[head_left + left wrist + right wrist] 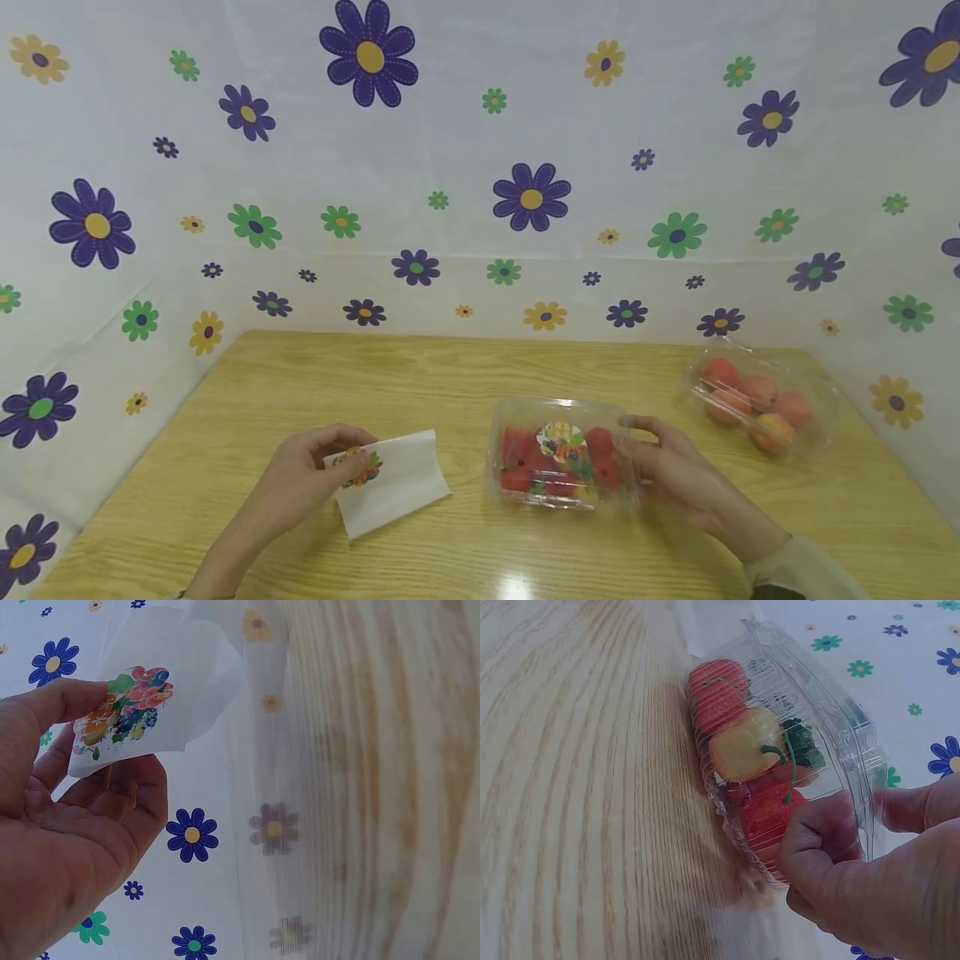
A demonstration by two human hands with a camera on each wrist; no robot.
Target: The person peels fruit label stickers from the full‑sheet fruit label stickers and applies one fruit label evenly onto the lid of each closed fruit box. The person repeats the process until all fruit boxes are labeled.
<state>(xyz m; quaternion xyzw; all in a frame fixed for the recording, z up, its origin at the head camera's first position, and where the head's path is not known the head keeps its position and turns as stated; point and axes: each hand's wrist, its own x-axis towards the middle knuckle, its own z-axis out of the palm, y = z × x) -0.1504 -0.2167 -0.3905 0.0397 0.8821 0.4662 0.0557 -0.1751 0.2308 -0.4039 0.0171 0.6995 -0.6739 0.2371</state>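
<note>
On the left of the head view, my left hand pinches a white sheet of sticker paper by its upper left corner. A colourful fruit sticker lies at that corner, under the thumb in the left wrist view. My right hand grips the right end of a clear plastic clamshell box, thumb on one side of the rim and fingers on the other. Red fruits and a yellow one with green stems show through its wall. A round fruit label sits on its lid.
A second clear plastic box with several peach-coloured fruits stands at the back right of the wooden table. A white flowered cloth hangs behind the table and along both sides.
</note>
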